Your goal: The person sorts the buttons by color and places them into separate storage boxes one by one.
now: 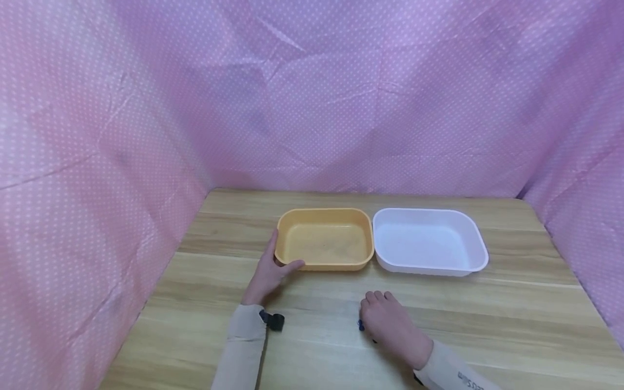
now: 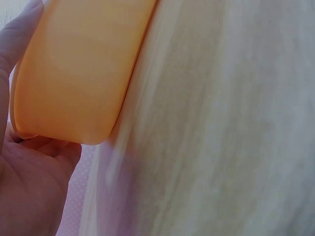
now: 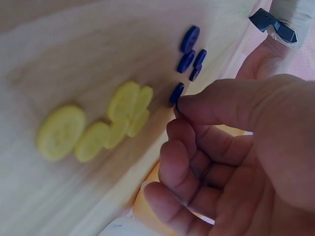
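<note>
My left hand (image 1: pixel 267 275) grips the left end of an orange-yellow plastic basin (image 1: pixel 336 267), thumb along its front rim and fingers round its left side. The left wrist view shows the basin's outer wall (image 2: pixel 78 73) close to that palm. Lower down on the table, my right hand (image 1: pixel 392 327) is bent over small blue buttons. In the right wrist view, its thumb and forefinger meet at a blue button (image 3: pixel 176 93), pinching at its edge. Several more blue buttons (image 3: pixel 190 39) lie just beyond, and a cluster of yellow buttons (image 3: pixel 61 132) lies beside them.
A white basin (image 1: pixel 431 269) stands right beside the orange-yellow one, both behind the hands. They rest on a wood-grain table (image 1: pixel 195 303). Pink dotted cloth (image 1: pixel 312 108) hangs behind the table and along both sides.
</note>
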{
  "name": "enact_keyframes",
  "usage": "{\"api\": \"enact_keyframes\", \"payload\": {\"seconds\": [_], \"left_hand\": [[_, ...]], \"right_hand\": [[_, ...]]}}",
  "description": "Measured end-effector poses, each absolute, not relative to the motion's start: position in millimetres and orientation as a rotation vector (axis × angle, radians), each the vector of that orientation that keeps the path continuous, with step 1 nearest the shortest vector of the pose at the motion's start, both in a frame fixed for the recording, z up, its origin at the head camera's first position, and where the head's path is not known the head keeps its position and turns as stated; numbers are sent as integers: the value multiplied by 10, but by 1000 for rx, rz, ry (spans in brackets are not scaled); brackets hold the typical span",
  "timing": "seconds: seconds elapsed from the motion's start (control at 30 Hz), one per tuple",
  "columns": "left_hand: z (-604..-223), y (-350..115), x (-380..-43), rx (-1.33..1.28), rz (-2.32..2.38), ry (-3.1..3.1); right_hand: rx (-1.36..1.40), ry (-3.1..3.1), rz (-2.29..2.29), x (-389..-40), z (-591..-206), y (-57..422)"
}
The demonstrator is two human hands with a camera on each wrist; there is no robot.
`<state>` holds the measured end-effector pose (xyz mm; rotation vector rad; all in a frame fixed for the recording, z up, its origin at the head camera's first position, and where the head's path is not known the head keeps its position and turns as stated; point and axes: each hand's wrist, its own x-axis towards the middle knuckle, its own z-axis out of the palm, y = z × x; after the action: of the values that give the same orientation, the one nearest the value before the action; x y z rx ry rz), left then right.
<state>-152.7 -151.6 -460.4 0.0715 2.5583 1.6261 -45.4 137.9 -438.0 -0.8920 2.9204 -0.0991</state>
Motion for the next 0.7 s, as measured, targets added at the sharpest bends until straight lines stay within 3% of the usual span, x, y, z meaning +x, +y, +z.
{"api": "enact_keyframes", "payload": {"seconds": [0.7], "left_hand": [[-4632, -1495, -1526, 102, 1664, 2556]], "right_hand": [[-921, 2925, -150, -464, -4380, 1427]]}}
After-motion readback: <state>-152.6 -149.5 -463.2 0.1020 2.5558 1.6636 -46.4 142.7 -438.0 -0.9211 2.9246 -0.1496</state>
